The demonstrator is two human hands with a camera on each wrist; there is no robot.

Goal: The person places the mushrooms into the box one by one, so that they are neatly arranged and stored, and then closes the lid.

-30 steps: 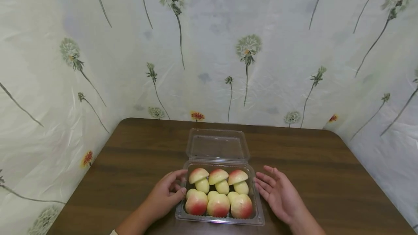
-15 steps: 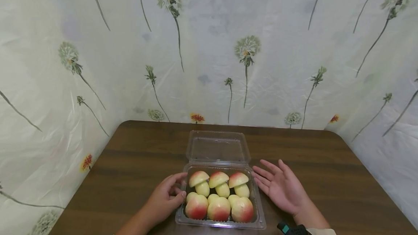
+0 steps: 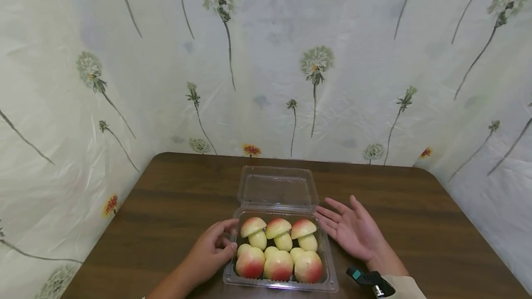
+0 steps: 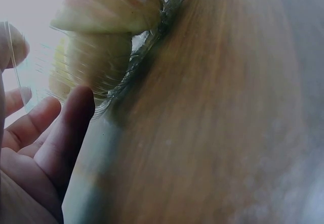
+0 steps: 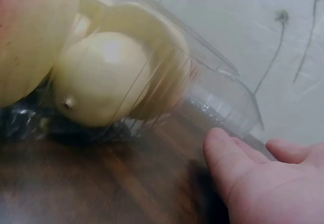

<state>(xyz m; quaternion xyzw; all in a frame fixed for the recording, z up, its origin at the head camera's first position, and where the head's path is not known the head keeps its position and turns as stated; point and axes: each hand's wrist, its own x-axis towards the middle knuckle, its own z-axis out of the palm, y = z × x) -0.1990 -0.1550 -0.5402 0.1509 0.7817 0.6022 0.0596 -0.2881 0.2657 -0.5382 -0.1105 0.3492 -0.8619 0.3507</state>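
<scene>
A clear plastic clamshell container (image 3: 331, 277) sits on the table, its hinged lid (image 3: 277, 187) folded back. Mushroom-shaped pieces (image 3: 279, 269), yellow with red-tinged caps, fill it in two rows. At the container's left side, my left hand (image 3: 209, 248) touches the wall and rim with relaxed fingers and thumb; the left wrist view shows these fingers (image 4: 76, 113) against the clear side. My right hand (image 3: 355, 232) lies beside the container's far right corner, palm turned up and fingers extended. In the right wrist view, that hand (image 5: 273, 183) holds nothing; whether its fingertips touch the plastic cannot be told.
The dark wooden table (image 3: 183, 188) has rounded far corners. A pale sheet printed with dandelions (image 3: 266, 59) hangs behind it and along both sides. On the right wrist is a black strap (image 3: 365, 278) with a teal patch.
My right hand has slid away from me along the container's right side, toward the lid hinge, and its palm has turned further up. The left hand and container have stayed in place.
</scene>
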